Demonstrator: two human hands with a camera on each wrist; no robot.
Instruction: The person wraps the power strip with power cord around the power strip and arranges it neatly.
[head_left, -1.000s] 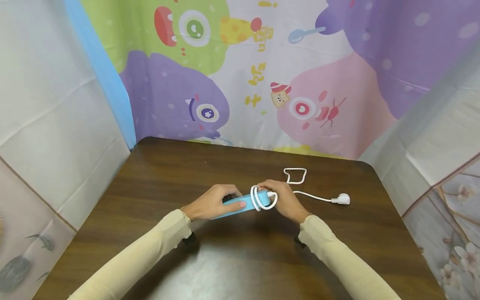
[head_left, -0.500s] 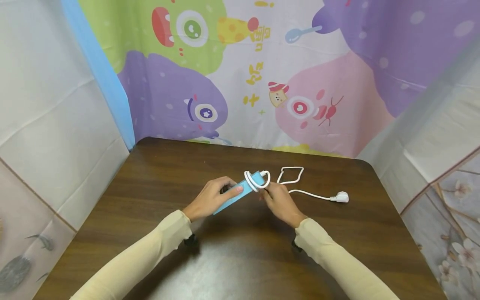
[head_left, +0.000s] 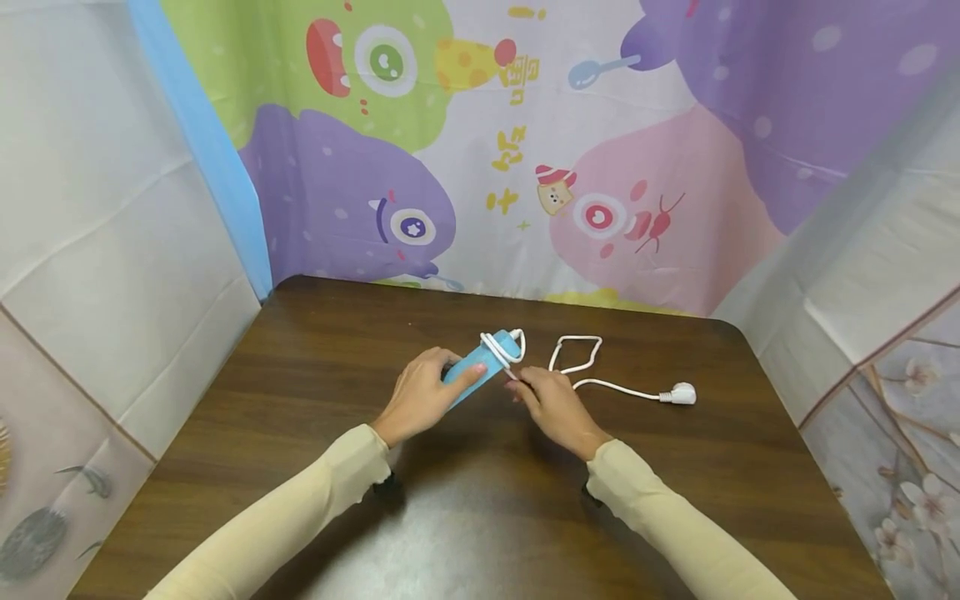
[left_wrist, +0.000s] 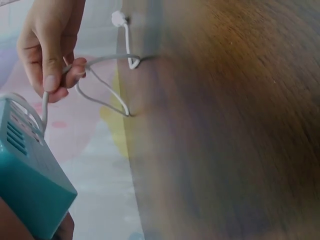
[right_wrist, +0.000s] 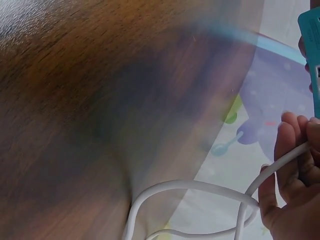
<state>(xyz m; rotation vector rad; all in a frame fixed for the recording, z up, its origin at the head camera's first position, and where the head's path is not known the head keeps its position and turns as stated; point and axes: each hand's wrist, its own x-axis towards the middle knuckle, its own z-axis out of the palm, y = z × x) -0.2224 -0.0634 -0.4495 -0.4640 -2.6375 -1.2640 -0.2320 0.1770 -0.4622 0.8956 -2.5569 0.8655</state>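
A light blue power strip (head_left: 474,372) is gripped by my left hand (head_left: 422,394), thumb on its top face, and slants up to the right. White cord (head_left: 497,350) loops around its far end. My right hand (head_left: 557,408) pinches the cord just right of the strip. In the left wrist view, the right hand (left_wrist: 50,50) holds the cord between thumb and fingers, near the teal strip (left_wrist: 35,175). The right wrist view has the cord (right_wrist: 275,167) running across the right hand's fingers (right_wrist: 287,145).
Beyond my right hand, a bent loop of cord (head_left: 599,350) lies on the brown table (head_left: 337,333), and the white plug (head_left: 682,394) rests to its right. A cartoon-printed curtain (head_left: 480,250) hangs behind the table, with pale cloth at both sides.
The strip has tilted more steeply, its corded end moving up and left. My right hand has come away from that end with the cord between its fingers. The cord loop on the table shifted slightly left.
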